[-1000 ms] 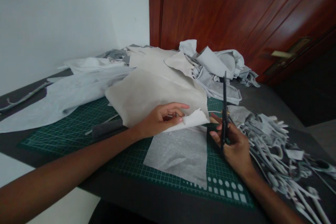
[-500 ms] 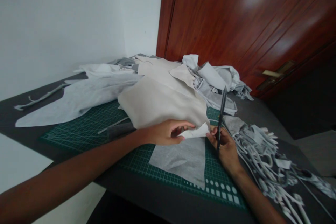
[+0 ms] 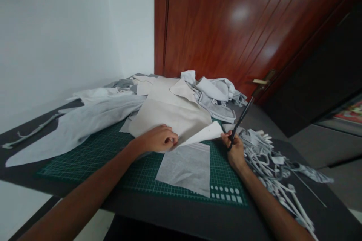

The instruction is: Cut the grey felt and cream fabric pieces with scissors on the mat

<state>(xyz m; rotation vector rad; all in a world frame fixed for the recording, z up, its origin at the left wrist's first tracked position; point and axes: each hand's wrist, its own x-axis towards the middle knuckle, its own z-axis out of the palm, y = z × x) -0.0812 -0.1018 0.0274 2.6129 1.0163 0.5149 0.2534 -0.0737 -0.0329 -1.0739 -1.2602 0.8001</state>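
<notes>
My left hand (image 3: 157,139) is closed, pinching the near edge of a cream fabric sheet (image 3: 169,116) that lies over the green cutting mat (image 3: 93,150). A corner of that sheet (image 3: 205,133) is lifted and stretches to my right hand. My right hand (image 3: 233,148) grips a pair of black scissors (image 3: 243,115) with blades closed and pointing up and away, and its fingertips also touch the lifted corner. A grey fabric square (image 3: 186,165) lies flat on the mat under the lifted corner.
A heap of grey and white fabric pieces (image 3: 215,94) sits at the table's back. Several cut strips (image 3: 271,165) pile at the right. A long grey sheet (image 3: 73,124) lies left. A brown door (image 3: 234,26) with a handle (image 3: 260,81) stands behind.
The camera view swung and tilted. My left hand closed tighter on the cream sheet's edge, and the corner rose higher. The scissors tilted from upright toward the right.
</notes>
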